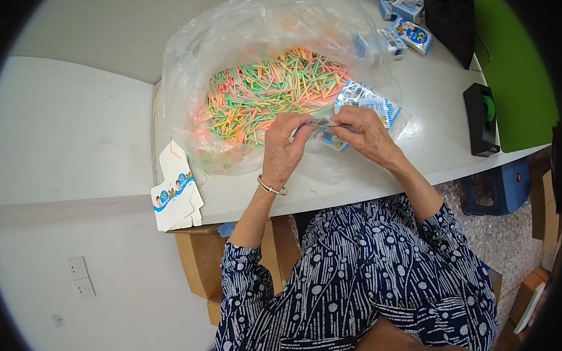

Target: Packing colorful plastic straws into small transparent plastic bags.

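Both hands meet over the near edge of a big clear plastic bag [185, 60] heaped with thin pink, green and yellow sticks [277, 88]. Between them is a small printed packet [325, 136], its top edge pinched by the fingers. My left hand [286, 144], with a bracelet at the wrist, grips the packet's left side. On the other side my right hand [366, 134] pinches it too. The packet's inside is hidden by the fingers. More blue-and-white striped packets [359, 97] lie just beyond my right hand, on the bag's right edge.
Flat white printed cartons [176, 196] lie at the table's left edge. Small filled boxes [413, 35] and a black bag [450, 17] stand at the back right. A black tape dispenser [480, 120] sits on the right, above a blue stool [498, 188]. Cardboard boxes [200, 260] are under the table.
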`<state>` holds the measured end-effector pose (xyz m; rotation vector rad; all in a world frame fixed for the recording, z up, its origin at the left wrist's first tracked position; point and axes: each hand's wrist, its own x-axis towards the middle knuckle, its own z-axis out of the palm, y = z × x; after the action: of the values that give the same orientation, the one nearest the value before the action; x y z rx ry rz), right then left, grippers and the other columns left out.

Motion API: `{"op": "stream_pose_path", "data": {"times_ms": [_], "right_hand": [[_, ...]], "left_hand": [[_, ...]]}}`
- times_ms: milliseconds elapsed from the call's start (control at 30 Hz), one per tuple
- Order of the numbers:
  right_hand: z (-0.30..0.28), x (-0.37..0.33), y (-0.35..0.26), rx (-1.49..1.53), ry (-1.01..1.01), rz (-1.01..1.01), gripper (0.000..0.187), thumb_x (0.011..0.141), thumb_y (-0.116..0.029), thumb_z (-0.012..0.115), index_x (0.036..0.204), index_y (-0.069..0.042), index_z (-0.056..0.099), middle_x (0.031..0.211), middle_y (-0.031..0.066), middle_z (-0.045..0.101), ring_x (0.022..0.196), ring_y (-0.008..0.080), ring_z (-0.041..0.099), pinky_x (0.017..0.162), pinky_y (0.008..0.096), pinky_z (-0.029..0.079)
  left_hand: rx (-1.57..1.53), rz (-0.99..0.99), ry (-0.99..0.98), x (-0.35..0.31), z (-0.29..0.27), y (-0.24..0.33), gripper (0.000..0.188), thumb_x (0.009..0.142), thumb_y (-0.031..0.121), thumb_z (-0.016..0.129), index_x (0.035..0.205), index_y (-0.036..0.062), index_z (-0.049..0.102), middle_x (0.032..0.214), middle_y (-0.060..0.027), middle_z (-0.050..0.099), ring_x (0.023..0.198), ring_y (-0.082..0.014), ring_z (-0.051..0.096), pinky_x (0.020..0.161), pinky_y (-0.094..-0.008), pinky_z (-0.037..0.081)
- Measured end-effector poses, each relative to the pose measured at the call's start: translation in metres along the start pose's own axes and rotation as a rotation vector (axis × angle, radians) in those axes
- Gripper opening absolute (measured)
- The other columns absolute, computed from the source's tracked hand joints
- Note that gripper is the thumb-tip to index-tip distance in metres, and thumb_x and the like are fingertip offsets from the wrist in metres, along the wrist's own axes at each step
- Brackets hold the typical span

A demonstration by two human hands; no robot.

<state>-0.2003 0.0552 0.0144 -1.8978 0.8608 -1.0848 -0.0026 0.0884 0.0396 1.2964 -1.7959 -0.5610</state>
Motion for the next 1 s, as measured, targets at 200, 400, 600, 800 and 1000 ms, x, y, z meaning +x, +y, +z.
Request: {"op": "stream_pose_path", "data": {"times_ms": [200, 400, 600, 800, 1000], "right_hand": [[0.001, -0.002, -0.004, 0.060, -0.069, 0.151, 0.017, 0.082, -0.013, 0.067, 0.085, 0.003, 0.063, 0.071, 0.0095, 0.059, 0.063, 0.0185, 0.053, 0.058, 0.0311, 0.040], [0.007, -0.001, 0.006, -0.025, -0.112, 0.054, 0.020, 0.084, -0.017, 0.063, 0.079, 0.001, 0.062, 0.070, 0.0139, 0.058, 0.064, 0.0279, 0.056, 0.059, 0.0377, 0.040], [0.016, 0.000, 0.008, -0.020, -0.120, -0.008, 0.019, 0.086, -0.016, 0.060, 0.079, 0.002, 0.060, 0.069, 0.0137, 0.056, 0.066, 0.0273, 0.054, 0.059, 0.0375, 0.039], [0.019, 0.003, 0.005, 0.197, -0.214, 0.141, 0.024, 0.088, -0.019, 0.059, 0.078, 0.003, 0.059, 0.063, 0.0105, 0.050, 0.058, 0.0178, 0.047, 0.055, 0.0338, 0.036], [0.025, 0.002, 0.015, 0.211, -0.214, 0.201, 0.028, 0.089, -0.019, 0.059, 0.073, 0.003, 0.054, 0.059, 0.0093, 0.043, 0.055, 0.0143, 0.040, 0.052, 0.0328, 0.033]], "left_hand": [[0.024, -0.053, 0.020, -0.008, -0.003, -0.012, 0.012, 0.080, 0.003, 0.068, 0.091, 0.0006, 0.068, 0.086, -0.0077, 0.066, 0.078, -0.0155, 0.059, 0.071, -0.0276, 0.046], [0.048, -0.051, 0.000, -0.007, -0.004, -0.020, 0.013, 0.079, 0.003, 0.069, 0.091, -0.0005, 0.068, 0.083, -0.0071, 0.064, 0.076, -0.0147, 0.058, 0.068, -0.0269, 0.046], [-0.066, -0.135, -0.173, 0.000, -0.022, -0.032, 0.012, 0.080, 0.007, 0.069, 0.090, -0.0008, 0.069, 0.081, -0.0061, 0.063, 0.075, -0.0131, 0.057, 0.067, -0.0264, 0.044], [-0.056, -0.195, -0.279, 0.001, -0.034, -0.026, 0.013, 0.083, 0.010, 0.067, 0.090, -0.0014, 0.069, 0.082, -0.0047, 0.063, 0.078, -0.0106, 0.056, 0.068, -0.0245, 0.045], [0.108, -0.088, -0.048, 0.013, -0.066, -0.068, 0.016, 0.085, 0.014, 0.064, 0.094, 0.0011, 0.067, 0.086, -0.0082, 0.065, 0.083, -0.0174, 0.061, 0.074, -0.0287, 0.046]]}}
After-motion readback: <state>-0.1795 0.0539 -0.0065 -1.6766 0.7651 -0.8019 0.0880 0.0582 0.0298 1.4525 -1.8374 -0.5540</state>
